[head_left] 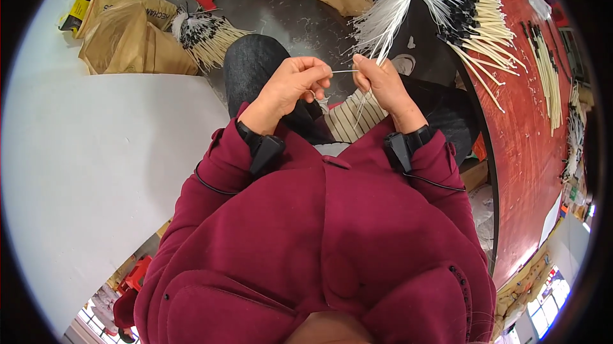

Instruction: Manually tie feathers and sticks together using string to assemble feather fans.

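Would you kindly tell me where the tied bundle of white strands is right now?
In the head view, the tied bundle of white strands is at the top, right of centre, just above the right hand and beside the red table.

Left hand point(299, 82), right hand point(382, 82) slightly apart, both pinching; forearms point(231, 152) angled inward.

One head cam: left fisheye of the pair, looking steeply down over the coat point(274, 223), very near. Left hand point(289, 83) and right hand point(385, 85) upper centre, floor point(287, 28) farther off.
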Demonstrator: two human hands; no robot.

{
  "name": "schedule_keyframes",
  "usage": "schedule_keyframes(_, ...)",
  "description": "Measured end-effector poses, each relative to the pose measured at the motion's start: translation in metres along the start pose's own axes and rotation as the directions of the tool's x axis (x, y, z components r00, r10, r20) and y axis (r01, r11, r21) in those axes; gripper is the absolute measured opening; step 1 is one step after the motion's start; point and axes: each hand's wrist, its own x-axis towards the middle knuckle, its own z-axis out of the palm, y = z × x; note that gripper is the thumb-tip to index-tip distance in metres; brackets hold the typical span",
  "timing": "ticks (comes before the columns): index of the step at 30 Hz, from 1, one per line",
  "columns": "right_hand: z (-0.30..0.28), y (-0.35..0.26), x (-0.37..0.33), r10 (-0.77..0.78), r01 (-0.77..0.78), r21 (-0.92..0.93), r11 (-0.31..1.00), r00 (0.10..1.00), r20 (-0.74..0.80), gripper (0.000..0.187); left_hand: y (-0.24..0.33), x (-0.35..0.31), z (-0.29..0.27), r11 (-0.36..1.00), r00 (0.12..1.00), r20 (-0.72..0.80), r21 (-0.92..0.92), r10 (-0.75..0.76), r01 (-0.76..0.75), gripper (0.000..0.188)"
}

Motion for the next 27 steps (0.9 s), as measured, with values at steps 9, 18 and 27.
schedule_keyframes(9,-0.002,-0.005,0.0,0.031,-0.032,0.031,0.999,0.999,0.037,0.054,-0.019,0.003,-0.019,0.886,0.929,0.332,-0.365,-0.163,0.286,0.017)
schedule_keyframes(18,-0.004,0.003,0.003,-0.008,0.007,0.148,0.989,1.0,0.009,0.054,-0.02,0.005,-0.015,0.897,0.969,0.245,-0.428,-0.002,0.11,0.013)
schedule_keyframes(27,-0.001,0.009,0.001,-0.012,0.001,0.215,0.977,0.999,0.047,0.05,-0.03,0.003,-0.022,0.832,0.968,0.208,-0.555,0.137,0.002,0.01)
